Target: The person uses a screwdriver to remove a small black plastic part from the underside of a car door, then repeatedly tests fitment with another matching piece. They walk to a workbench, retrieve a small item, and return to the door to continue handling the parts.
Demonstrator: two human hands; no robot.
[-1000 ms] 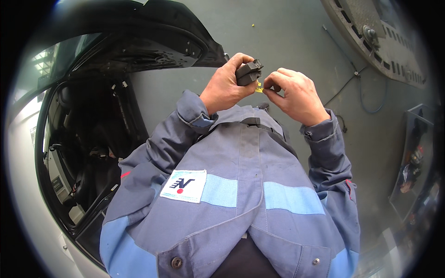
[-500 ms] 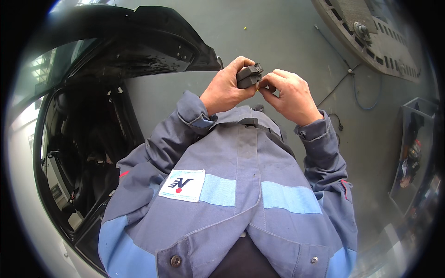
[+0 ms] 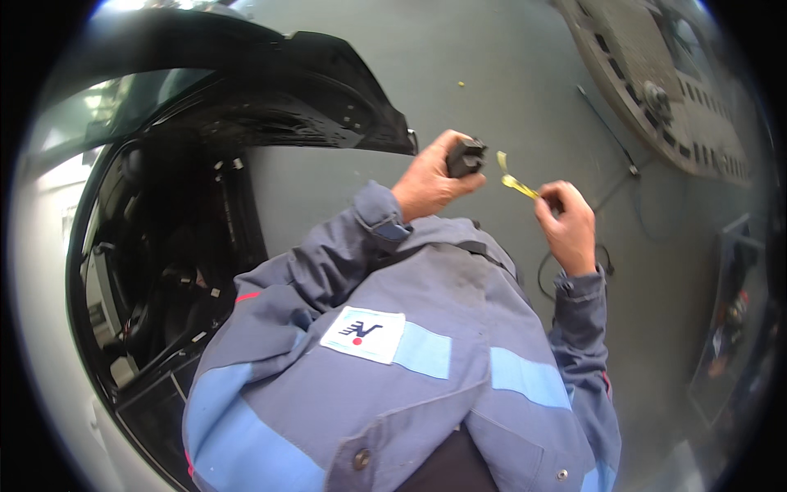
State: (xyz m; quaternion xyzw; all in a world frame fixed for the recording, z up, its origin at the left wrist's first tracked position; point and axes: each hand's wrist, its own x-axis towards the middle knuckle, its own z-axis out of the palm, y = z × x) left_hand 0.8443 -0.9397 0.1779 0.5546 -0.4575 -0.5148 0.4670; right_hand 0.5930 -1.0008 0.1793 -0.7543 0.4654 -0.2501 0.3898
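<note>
My left hand (image 3: 426,184) is closed around a black blocky plastic piece (image 3: 462,160), held above my jacket front at the middle of the view. To its right, my right hand (image 3: 570,223) pinches one end of a thin yellow strip (image 3: 520,186), which sticks out leftward and bends upward at a paler end. A gap separates the strip from the black piece. A dark shape shows within the curled right fingers, too shaded to make out.
An open black car door (image 3: 328,90) spans the upper left, with the dark car interior (image 3: 180,221) below it. A perforated metal platform (image 3: 693,131) stands at upper right. Cables (image 3: 619,143) lie on the floor (image 3: 410,82). A see-through bin (image 3: 717,328) is at far right.
My right hand has pulled away rightward and down from the black piece, drawing the yellow strip out into view. The hands are now apart, and the view has shifted and tilted slightly.
</note>
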